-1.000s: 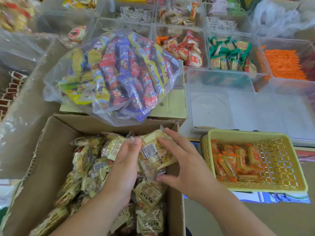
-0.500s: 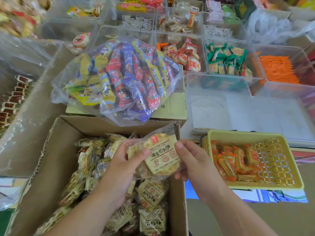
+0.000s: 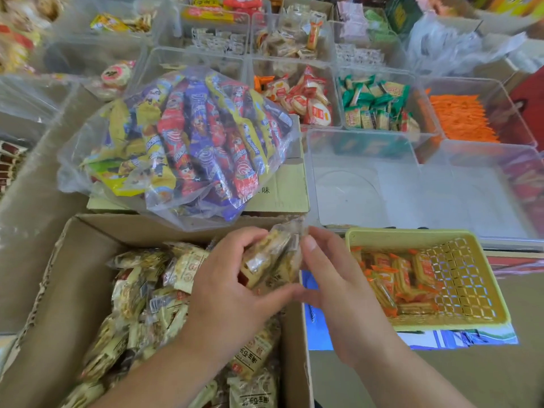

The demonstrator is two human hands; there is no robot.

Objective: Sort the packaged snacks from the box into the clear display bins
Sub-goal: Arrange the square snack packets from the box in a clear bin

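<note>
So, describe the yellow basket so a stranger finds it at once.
Find the big cardboard box of pale snack packs. Right of it sits the yellow basket holding orange-wrapped biscuits. Unlike the clear bins behind, it is latticed.

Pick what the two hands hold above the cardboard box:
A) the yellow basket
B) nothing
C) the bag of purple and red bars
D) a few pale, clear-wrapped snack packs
D: the left hand and right hand grip a small bunch of pale snack packs between them over the cardboard box. The bag of bars lies apart behind them, and the yellow basket sits to the right.
</note>
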